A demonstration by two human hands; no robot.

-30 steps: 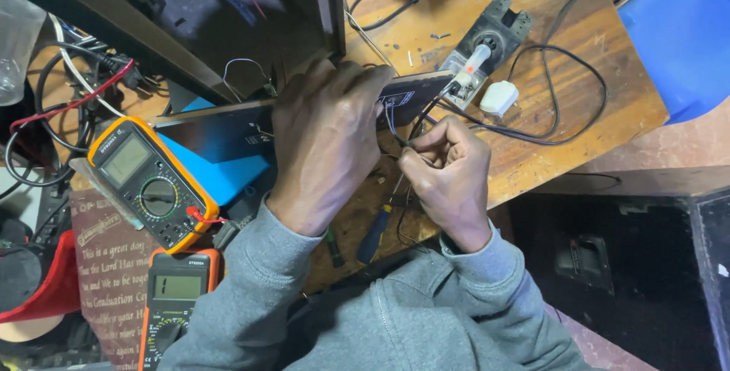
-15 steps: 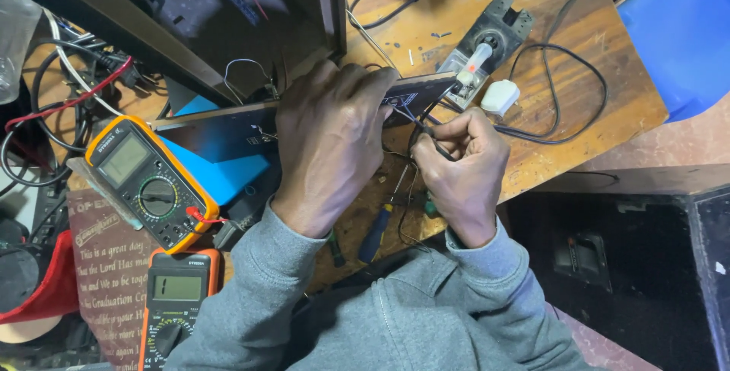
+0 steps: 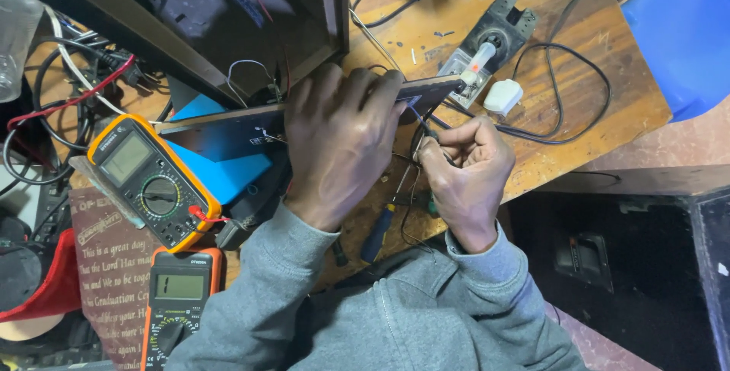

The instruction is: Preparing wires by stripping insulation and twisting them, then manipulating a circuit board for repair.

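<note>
My left hand (image 3: 338,143) clamps the board (image 3: 228,124), its length running left-right; my right hand (image 3: 468,169), just beside, pinches a wire (image 3: 417,122) at the board's right end.

The long, dark, flat circuit board (image 3: 228,131) lies horizontally above the wooden surface (image 3: 578,90), tilted on its edge. Thin dark wires (image 3: 414,124) hang from its right end.
</note>
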